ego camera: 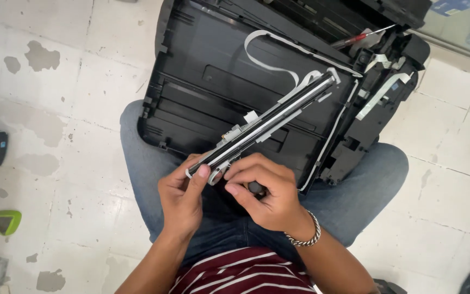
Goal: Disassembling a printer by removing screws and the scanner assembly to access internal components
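A black printer shell (229, 81) is rested open across the lap, its far edge towards the wall; a long scanner bar (265, 124) is held slantwise over its near edge; the left hand (182, 197) is closed round the bar's near end, the right hand (262, 190) pinched beside it; freeing that end seems in hand, calling for care with the white ribbon cable (278, 65); open floor (55, 136) lies leftward.
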